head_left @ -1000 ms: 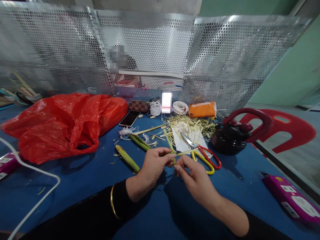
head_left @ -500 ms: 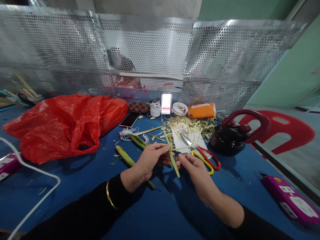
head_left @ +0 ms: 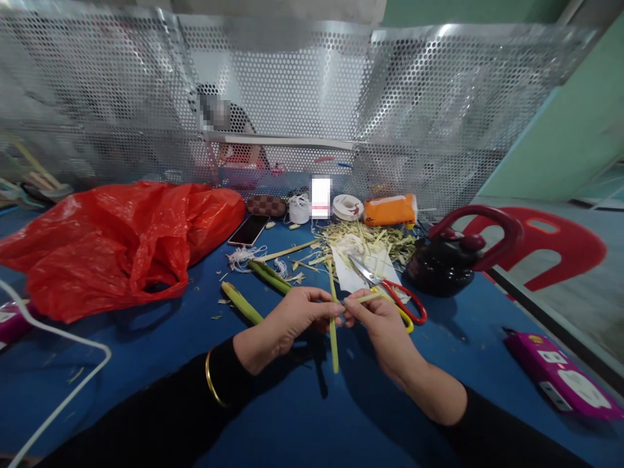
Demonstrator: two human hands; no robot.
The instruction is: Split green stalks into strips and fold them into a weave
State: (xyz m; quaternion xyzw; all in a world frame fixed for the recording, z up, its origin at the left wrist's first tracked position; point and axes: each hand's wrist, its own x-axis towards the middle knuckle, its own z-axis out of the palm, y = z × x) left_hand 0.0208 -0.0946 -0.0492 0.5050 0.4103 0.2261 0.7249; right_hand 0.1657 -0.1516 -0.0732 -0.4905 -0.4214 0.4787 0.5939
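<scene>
My left hand [head_left: 302,313] is closed, with thumb and fingers pinching a pale green plant strip [head_left: 334,348]. That strip stands nearly upright in view, its lower end sticking out below the fingers. Close beside it, my right hand [head_left: 383,328] pinches a second, shorter pale strip [head_left: 373,297], which points right. The fingertips of both hands almost meet, hiding where the strips cross. Left of my left hand lie two thicker green stalks, a nearer one [head_left: 242,303] and a farther one [head_left: 270,277]. Scissors [head_left: 402,300] with red and yellow handles rest beyond my right hand.
Plant shavings [head_left: 361,237] are heaped around white paper [head_left: 348,276]. A red plastic bag [head_left: 121,247] and phone [head_left: 249,230] lie left; a dark kettle [head_left: 441,263] and purple power strip [head_left: 560,374] are right. Perforated metal panels [head_left: 292,78] stand behind, with a person beyond.
The long strip has turned from slanting to nearly upright and reaches lower. The crossing strip now points right from my right fingers, and my hands have drawn closer together. The view shifted slightly.
</scene>
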